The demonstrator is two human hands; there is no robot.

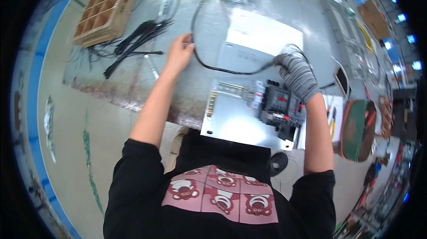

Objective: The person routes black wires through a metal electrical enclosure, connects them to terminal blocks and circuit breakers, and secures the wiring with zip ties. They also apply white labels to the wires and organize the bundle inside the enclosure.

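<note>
The right hand pinches the black cable, whether the left hand grips it I cannot tell, and a careless tug could snag it on the dark components.

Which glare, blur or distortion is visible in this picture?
Head view: glare whitens part of the metal plate; lights near the right rim look overexposed; the blue stripe at left bows; the gloved right hand looks slightly soft.

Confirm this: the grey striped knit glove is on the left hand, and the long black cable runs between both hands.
No: the head view shows the grey striped knit glove on the right hand; the left hand is bare. The long black cable does run between them.
</note>
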